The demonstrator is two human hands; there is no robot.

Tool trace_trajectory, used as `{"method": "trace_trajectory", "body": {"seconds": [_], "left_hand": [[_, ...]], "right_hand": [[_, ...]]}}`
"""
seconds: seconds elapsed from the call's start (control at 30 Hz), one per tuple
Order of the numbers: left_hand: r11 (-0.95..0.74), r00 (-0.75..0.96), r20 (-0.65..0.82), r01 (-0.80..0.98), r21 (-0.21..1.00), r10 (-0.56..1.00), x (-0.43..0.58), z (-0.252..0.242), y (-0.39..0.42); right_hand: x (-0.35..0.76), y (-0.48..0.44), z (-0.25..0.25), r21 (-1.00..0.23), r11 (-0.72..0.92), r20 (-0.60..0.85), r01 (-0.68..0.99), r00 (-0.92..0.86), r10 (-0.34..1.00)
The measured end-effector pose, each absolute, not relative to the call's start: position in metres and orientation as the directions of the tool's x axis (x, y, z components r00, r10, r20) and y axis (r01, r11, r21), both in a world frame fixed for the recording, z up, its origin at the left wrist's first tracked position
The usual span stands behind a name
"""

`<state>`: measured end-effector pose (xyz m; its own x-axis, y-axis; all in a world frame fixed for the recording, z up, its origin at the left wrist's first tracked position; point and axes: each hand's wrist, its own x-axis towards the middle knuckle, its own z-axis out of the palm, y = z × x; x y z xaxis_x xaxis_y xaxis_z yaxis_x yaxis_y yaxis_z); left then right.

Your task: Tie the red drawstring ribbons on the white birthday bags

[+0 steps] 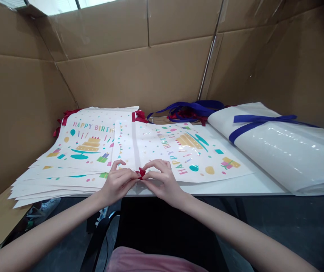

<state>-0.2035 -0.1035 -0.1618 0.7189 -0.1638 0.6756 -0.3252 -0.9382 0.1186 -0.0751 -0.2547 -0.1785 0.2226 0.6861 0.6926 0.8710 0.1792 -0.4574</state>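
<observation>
Cardboard walls enclose the white table in the head view, and a printed sheet lies on it as the landmark. At the sheet's near edge, toward its left end, is the red ribbon. The left hand has thumb and fingertips drawn narrow on the ribbon; the right hand pinches it from the other side, its fingers curled. Whether the ribbon forms a knot or a loop is too small to tell.

Good handling here probably means gripping with the tips only, tension equal on both sides, so that the sheet's edge neither lifts nor creases. The left wrist is best kept from snagging the pile, left of the sheet. Blue ribbon lies behind the sheet, and right of it is a roll tied with a blue band.
</observation>
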Motion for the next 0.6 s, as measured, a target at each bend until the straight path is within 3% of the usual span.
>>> {"method": "trace_trajectory", "body": {"seconds": [0.3, 0.47, 0.6], "left_hand": [[-0.914, 0.755, 0.624, -0.374, 0.159, -0.201, -0.199, -0.140, -0.094], [-0.902, 0.665, 0.669, -0.432, -0.019, -0.332, -0.203, -0.136, -0.090], [-0.879, 0.670, 0.606, -0.465, -0.108, -0.429, -0.211, -0.138, -0.085]], "right_hand": [[-0.060, -0.262, -0.147, -0.471, 0.166, 0.549, 0.867, 0.140, 0.824], [-0.056, -0.262, -0.124, -0.489, 0.165, 0.477, 0.856, 0.104, 0.873], [-0.045, -0.248, -0.124, -0.471, 0.328, 0.393, 0.819, -0.138, 0.909]]}}
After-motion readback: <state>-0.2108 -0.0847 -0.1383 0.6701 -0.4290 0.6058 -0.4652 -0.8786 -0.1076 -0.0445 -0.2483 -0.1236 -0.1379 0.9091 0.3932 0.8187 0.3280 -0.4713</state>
